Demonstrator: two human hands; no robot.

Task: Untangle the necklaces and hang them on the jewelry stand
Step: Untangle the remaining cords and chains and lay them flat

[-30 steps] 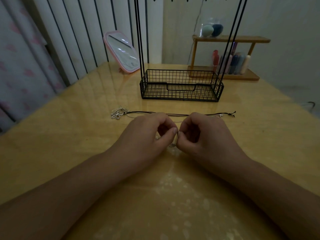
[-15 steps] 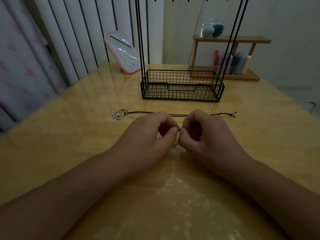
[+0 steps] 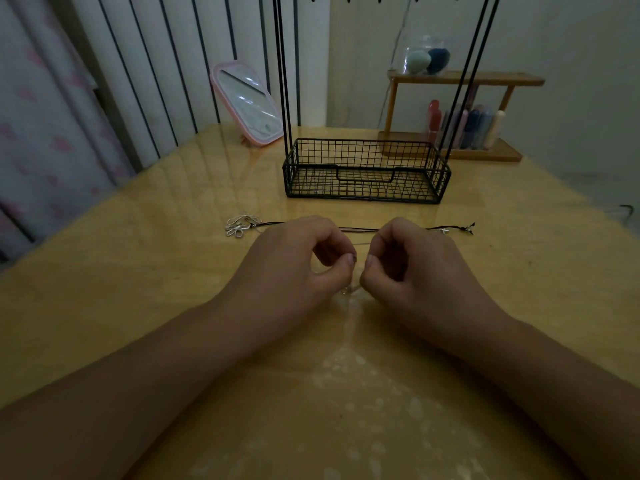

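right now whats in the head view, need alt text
Two hands, left hand and right hand, pinch a thin silver chain between them over a yellow table. A black cord necklace lies just behind, before the wire jewelry stand.

We see two bare forearms with no sleeves. Our left hand [image 3: 294,268] and right hand [image 3: 419,271] wear no rings. Our wrists carry no watch or band.
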